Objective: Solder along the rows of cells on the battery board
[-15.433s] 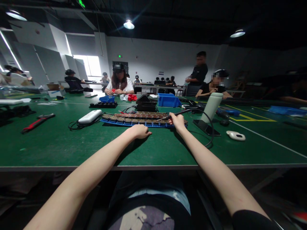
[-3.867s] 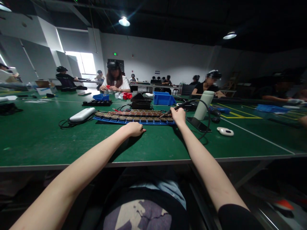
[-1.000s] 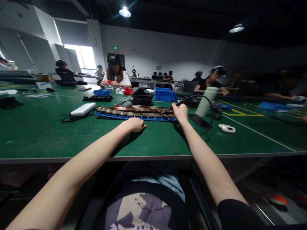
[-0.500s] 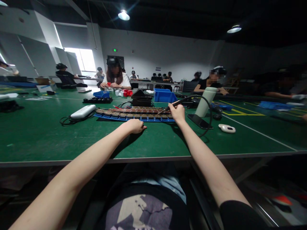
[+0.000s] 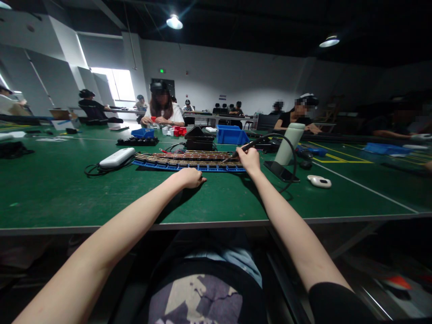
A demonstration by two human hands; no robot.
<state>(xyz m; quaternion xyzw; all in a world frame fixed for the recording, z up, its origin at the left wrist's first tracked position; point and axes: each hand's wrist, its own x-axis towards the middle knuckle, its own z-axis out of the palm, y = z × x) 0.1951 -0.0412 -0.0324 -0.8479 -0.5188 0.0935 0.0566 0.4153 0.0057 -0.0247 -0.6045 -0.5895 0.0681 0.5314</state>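
A long row of blue-based parts (image 5: pixel 162 165), topped with copper-coloured strips, lies across the green table in front of me. My right hand (image 5: pixel 249 159) is closed round a soldering iron (image 5: pixel 232 155), whose tip points down and left at the strips. Whether the tip touches them I cannot tell. From the iron a black cable (image 5: pixel 296 157) loops off to the right. My left hand (image 5: pixel 191 177) rests on the table just before the row's near edge, with fingers curled under. Anything inside those fingers is hidden.
A white device with a cord (image 5: pixel 117 157) lies left of the row. Behind stand a black box (image 5: pixel 199 138) and a blue bin (image 5: pixel 232 134). At right are a green bottle (image 5: pixel 289 145), a phone (image 5: pixel 281 171) and a small white case (image 5: pixel 319 181). Co-workers sit across the table.
The soldering iron's tip has shifted very slightly along the strips, to the right. My left hand stays where it was.
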